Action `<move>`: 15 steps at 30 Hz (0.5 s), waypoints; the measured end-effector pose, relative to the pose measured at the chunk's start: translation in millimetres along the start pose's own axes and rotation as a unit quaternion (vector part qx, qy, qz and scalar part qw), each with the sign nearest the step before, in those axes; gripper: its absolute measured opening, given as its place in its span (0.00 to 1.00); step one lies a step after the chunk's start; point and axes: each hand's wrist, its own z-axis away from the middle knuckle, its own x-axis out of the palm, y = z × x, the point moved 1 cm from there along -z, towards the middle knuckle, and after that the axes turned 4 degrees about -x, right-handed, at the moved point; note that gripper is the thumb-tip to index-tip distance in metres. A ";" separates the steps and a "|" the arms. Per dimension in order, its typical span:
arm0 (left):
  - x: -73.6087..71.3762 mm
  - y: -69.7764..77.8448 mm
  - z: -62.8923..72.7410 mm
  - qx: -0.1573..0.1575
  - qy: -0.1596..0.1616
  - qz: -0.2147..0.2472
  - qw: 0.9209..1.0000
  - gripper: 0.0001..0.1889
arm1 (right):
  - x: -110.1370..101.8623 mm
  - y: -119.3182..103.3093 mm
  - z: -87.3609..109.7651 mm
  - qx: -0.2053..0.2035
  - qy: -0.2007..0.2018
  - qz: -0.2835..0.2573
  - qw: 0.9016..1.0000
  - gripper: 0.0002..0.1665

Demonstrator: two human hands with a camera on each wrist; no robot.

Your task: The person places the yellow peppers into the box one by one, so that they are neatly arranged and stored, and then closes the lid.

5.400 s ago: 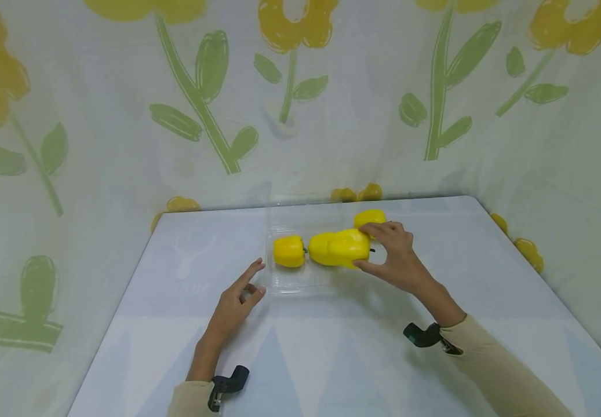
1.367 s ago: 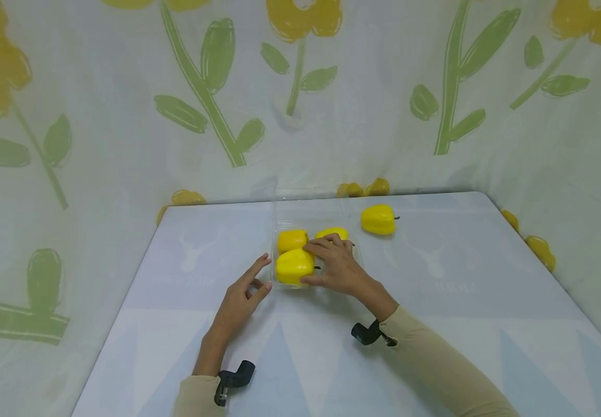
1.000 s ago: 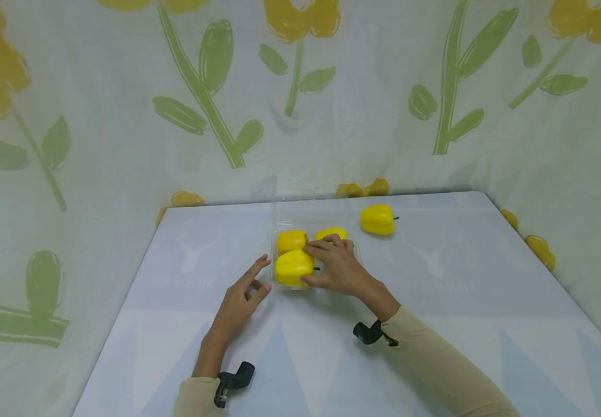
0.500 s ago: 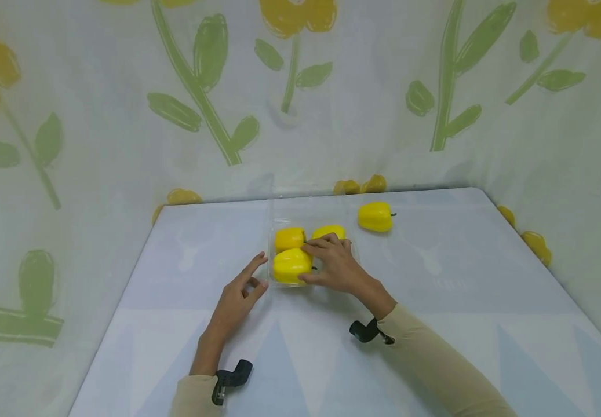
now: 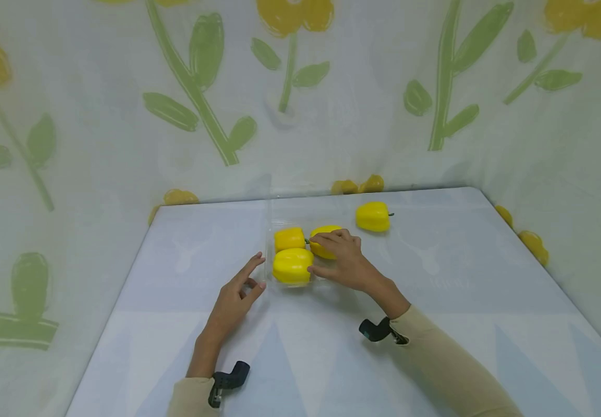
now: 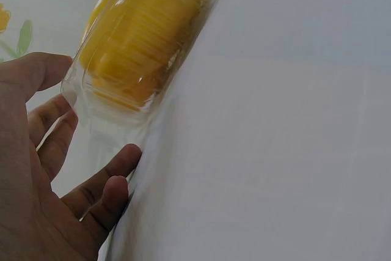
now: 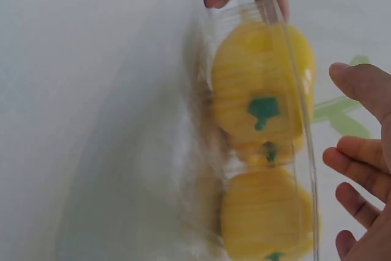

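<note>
A clear plastic container (image 5: 300, 219) with a raised lid stands near the table's far side. Inside it, one yellow bell pepper (image 5: 292, 266) lies front left, another yellow pepper (image 5: 288, 238) back left, and a third pepper (image 5: 325, 231) back right, partly covered by my right hand (image 5: 349, 260). That hand hovers over the container's right part, fingers loosely spread; the right wrist view shows a gap between its fingertips and the peppers. At the container's left end, my left hand (image 5: 232, 301) touches the rim with its thumb, its fingers relaxed and spread.
A further yellow bell pepper (image 5: 372, 216) lies on the white table (image 5: 436, 266) behind and right of the container. A flower-patterned cloth (image 5: 352, 104) hangs just behind the table. Each wrist carries a small black camera (image 5: 232, 376).
My right hand carried a bell pepper into the front left of the container, let go of it and drew slightly back to the right. The left hand stays at the container's left end.
</note>
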 end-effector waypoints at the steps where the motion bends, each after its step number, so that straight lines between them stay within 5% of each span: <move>1: -0.7 0.0 -0.3 0.001 0.001 -0.001 1.000 0.30 | -2.8 1.3 -0.1 -0.002 0.007 -0.004 1.000 0.37; 15: -0.1 0.7 0.2 0.003 0.002 0.002 1.000 0.30 | -38.5 35.6 11.9 0.028 0.069 -0.011 0.997 0.34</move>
